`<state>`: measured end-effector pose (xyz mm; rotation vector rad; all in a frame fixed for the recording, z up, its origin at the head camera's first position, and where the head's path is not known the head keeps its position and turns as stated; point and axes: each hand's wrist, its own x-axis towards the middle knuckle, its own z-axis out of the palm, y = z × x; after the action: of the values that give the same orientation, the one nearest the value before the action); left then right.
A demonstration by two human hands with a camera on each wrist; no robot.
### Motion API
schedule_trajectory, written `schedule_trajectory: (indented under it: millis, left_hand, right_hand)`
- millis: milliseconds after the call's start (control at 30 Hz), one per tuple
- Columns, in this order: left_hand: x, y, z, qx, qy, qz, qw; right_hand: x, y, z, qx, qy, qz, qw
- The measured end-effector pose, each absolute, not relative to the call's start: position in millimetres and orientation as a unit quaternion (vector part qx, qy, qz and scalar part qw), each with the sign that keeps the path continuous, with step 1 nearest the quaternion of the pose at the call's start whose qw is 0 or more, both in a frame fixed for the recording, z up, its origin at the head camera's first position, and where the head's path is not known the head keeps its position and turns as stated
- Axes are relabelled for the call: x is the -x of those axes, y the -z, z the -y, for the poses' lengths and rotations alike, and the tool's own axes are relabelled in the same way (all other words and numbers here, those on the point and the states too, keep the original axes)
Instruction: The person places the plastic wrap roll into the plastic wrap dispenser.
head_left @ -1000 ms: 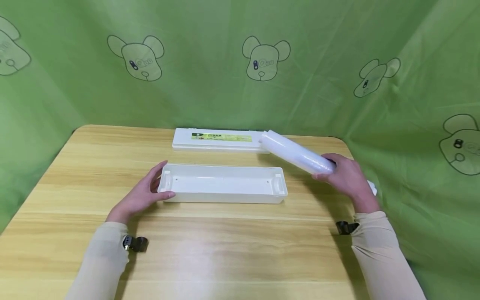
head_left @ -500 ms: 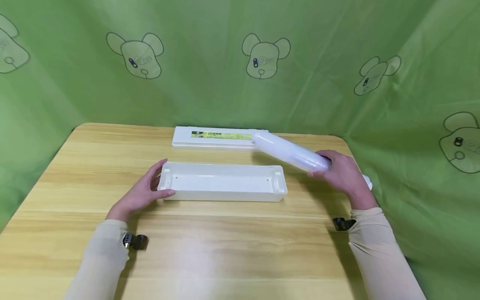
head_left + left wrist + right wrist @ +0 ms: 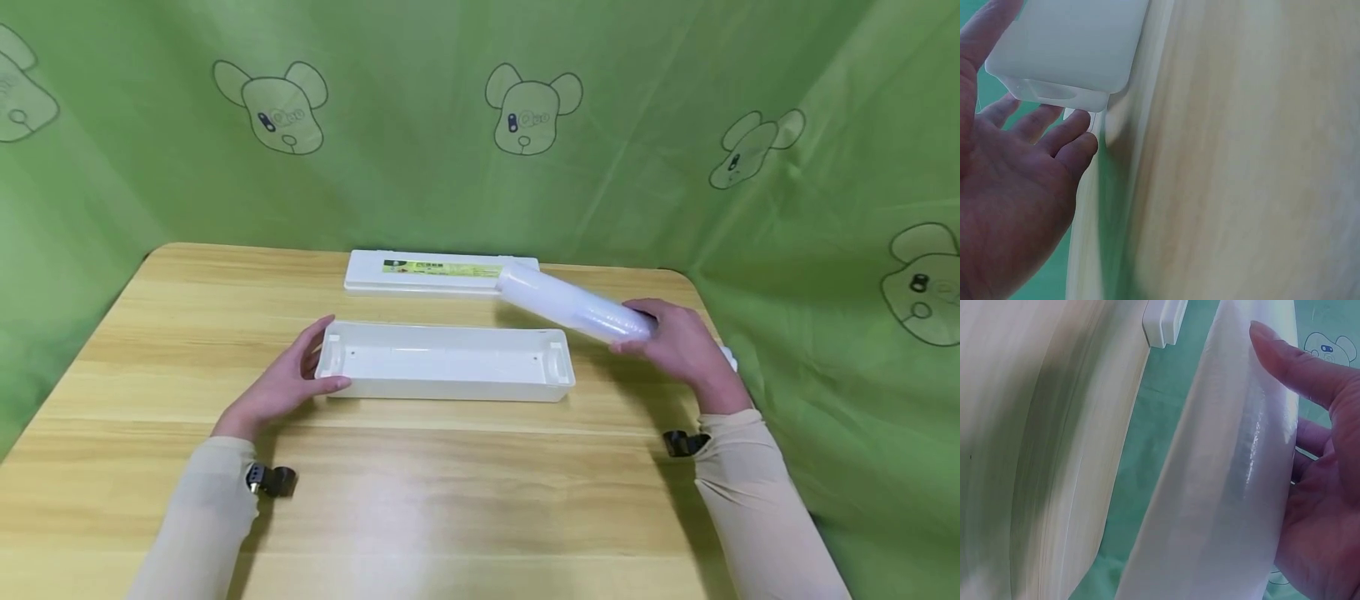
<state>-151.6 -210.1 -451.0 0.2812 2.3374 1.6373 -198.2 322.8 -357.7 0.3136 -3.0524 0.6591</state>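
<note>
My left hand (image 3: 281, 383) holds the left end of a long white plastic box (image 3: 450, 389), thumb at its front wall and fingers behind the end. The box stands on the table with its open top up, and nothing lies in it. In the left wrist view, my fingers (image 3: 1069, 134) bend round the box's end (image 3: 1069, 47). My right hand (image 3: 682, 346) grips a roll of cling film (image 3: 570, 307) above the table, right of the box. The roll slants, its far end toward the lid. In the right wrist view, my thumb (image 3: 1291, 365) presses the shiny film (image 3: 1222, 469).
A white lid (image 3: 367, 275) with a yellow-green label (image 3: 442, 268) lies near the back edge of the wooden table (image 3: 450, 483), behind the box. Green cloth (image 3: 420, 167) with printed bear heads hangs behind and to the right.
My right hand has carried the roll a little to the left, so its far end now overlaps the lid's right part. My left hand and the box have stayed in place.
</note>
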Motion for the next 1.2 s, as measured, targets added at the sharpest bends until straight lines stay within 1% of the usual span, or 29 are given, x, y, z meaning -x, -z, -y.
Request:
schedule_trajectory:
  millis: [500,767,1200]
  left_hand:
    - [154.5,453.8,209.7,-0.102,-0.588,-0.790,0.137]
    - [153.0,452.2,211.4,-0.106,-0.588,-0.790,0.135]
    - [154.2,457.2,211.8,-0.104,-0.584,-0.793,0.138]
  right_hand:
    - [196.6,358.4,-316.8,-0.103,-0.219,0.970,-0.012]
    - [195.4,357.3,-309.2,-0.103,-0.221,0.970,-0.002]
    - [194.2,350.8,-296.3,-0.130,-0.244,0.961,-0.011]
